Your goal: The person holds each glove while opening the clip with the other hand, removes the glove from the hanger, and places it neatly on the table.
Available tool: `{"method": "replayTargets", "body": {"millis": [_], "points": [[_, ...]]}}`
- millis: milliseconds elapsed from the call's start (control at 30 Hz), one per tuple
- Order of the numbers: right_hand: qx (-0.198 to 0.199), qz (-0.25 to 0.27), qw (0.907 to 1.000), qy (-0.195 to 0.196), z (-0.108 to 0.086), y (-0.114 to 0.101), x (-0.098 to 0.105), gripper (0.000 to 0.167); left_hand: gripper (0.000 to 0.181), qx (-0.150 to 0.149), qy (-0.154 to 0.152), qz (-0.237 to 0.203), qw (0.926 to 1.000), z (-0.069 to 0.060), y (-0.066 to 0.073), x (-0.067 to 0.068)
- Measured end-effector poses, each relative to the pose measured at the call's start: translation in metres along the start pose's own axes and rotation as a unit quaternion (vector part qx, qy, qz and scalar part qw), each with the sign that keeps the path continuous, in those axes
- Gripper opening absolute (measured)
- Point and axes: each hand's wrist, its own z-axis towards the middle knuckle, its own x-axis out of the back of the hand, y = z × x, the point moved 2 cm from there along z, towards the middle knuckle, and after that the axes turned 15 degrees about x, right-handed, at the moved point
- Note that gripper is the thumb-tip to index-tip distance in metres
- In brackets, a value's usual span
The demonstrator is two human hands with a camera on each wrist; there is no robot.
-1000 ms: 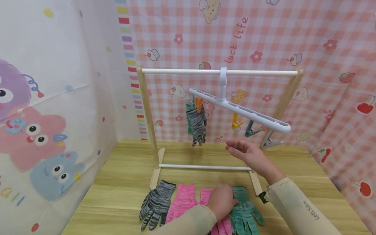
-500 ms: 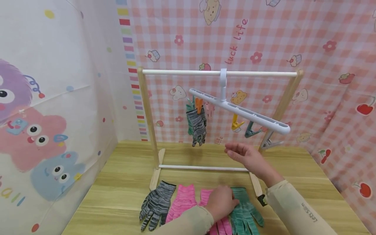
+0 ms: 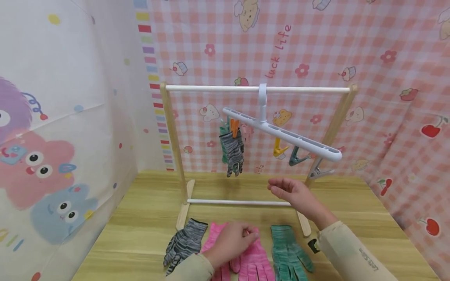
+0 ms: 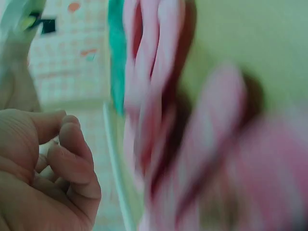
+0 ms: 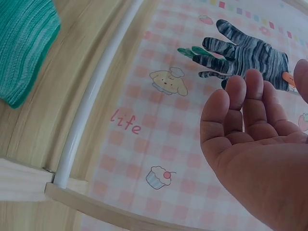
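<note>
My left hand (image 3: 233, 240) is over the two pink gloves (image 3: 256, 261) on the table, thumb and fingers loosely bent with no object visible between them; the left wrist view shows the pink gloves blurred beside it. A grey striped glove (image 3: 184, 242) lies to its left, a green glove (image 3: 286, 249) to its right. My right hand (image 3: 297, 197) hovers in the air below the hanger, fingers slightly curved and holding nothing. From the white hanger (image 3: 295, 139), an orange clip (image 3: 234, 127) suspends another grey striped glove (image 3: 233, 154), partly covering a hanging green glove (image 3: 224, 150).
The hanger hooks over the top bar (image 3: 211, 88) of a wooden rack. A yellow clip (image 3: 279, 148), a dark green clip (image 3: 297, 157) and a grey clip (image 3: 320, 171) dangle from its near half. A white lower bar (image 3: 239, 202) crosses near the tabletop.
My left hand has moved left, from between the pink and green gloves to over the pink ones. The right hand stays in nearly the same place. The head view has shifted slightly.
</note>
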Motion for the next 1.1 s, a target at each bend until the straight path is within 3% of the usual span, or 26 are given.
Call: {"method": "replayTargets", "body": {"millis": [267, 500, 633, 833, 1100], "points": [[0.002, -0.019, 0.9998, -0.003, 0.006, -0.003, 0.002, 0.049, 0.018, 0.028, 0.070, -0.003, 0.9972, 0.004, -0.028, 0.069], [-0.001, -0.061, 0.9981, -0.008, 0.028, -0.020, 0.011, 0.052, 0.015, 0.026, 0.128, -0.013, 0.9913, 0.013, -0.035, 0.110], [-0.013, -0.071, 0.9972, -0.017, 0.045, -0.031, 0.016, 0.057, 0.029, 0.025, 0.146, -0.023, 0.9888, 0.023, -0.026, 0.125], [0.011, -0.052, 0.9985, -0.014, 0.072, -0.045, 0.013, 0.056, 0.050, 0.005, 0.172, -0.044, 0.9842, 0.043, 0.003, 0.142], [0.018, -0.021, 0.9994, 0.022, 0.101, -0.052, 0.004, 0.057, 0.059, -0.004, 0.202, -0.106, 0.9735, 0.069, 0.034, 0.145]]}}
